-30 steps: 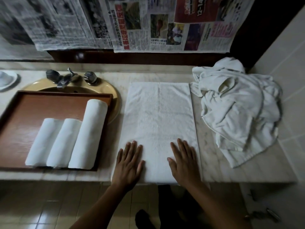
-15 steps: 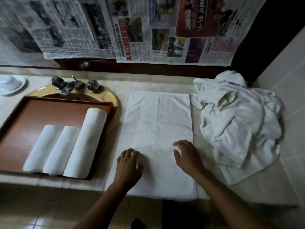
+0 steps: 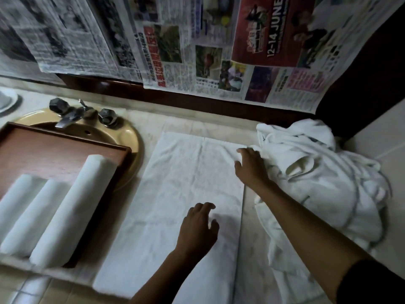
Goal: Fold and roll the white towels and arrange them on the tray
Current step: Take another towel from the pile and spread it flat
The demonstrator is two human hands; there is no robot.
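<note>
1. Lying flat on the counter [image 3: 252, 249], a white towel [image 3: 186, 183] runs from near the back edge to the front edge, and its near end hangs over that edge.
2. The left hand [image 3: 198, 229] rests on the near half of this towel, toward its right side. Its fingers are bent with the tips down on the cloth and the thumb held apart. No fold of cloth shows inside the hand.
3. The right hand [image 3: 249, 167] lies palm down over the towel's far right corner, just beside the heap of towels [image 3: 324, 189]. The fingers are blurred, so I cannot tell whether they pinch the corner or only touch it.
4. The heap is crumpled white cloth filling the right back corner of the counter, and it meets the flat towel's far right edge.
5. A wooden tray [image 3: 43, 145] sits at the left end of the counter, its far right corner over the rim of the sink [image 3: 129, 137].
6. Three rolled towels lie side by side and touching in the tray's near right part. The long roll [image 3: 72, 207] lies along the right wall, then come the middle roll [image 3: 32, 216] and the left roll [image 3: 15, 198].
7. A tap [image 3: 72, 114] stands at the back edge behind the sink.
8. Newspaper sheets [image 3: 197, 51] hang on the wall above the back edge.
</note>
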